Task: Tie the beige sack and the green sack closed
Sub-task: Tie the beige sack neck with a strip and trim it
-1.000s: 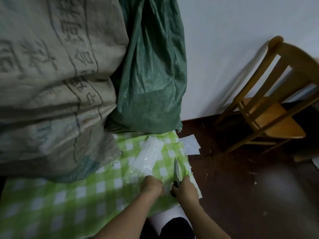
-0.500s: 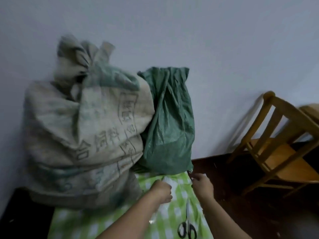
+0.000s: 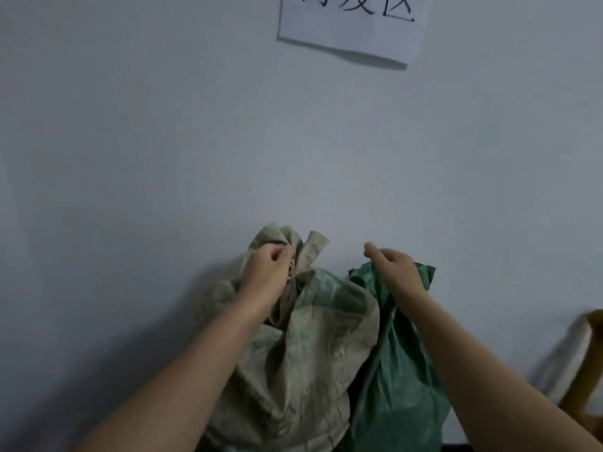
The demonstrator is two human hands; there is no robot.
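Observation:
The beige sack (image 3: 303, 360) with faded print stands against the wall, its top bunched into a neck. My left hand (image 3: 269, 267) grips that neck from the left, fingers curled round the gathered cloth. To its right stands the green sack (image 3: 398, 380), leaning on the beige one, with its mouth loose. My right hand (image 3: 393, 264) hovers in front of the green sack's top edge, index finger stretched left toward the beige neck. I see nothing held in it. No tie or string shows on either sack.
A white paper sign (image 3: 350, 24) with black characters hangs high on the pale wall. Part of a wooden chair (image 3: 587, 363), blurred, shows at the lower right edge. The floor and the checked cloth are out of view.
The view has swung up from the floor cloth and scissors to the sack tops. Both hands rose; my left hand took hold of the beige sack's neck.

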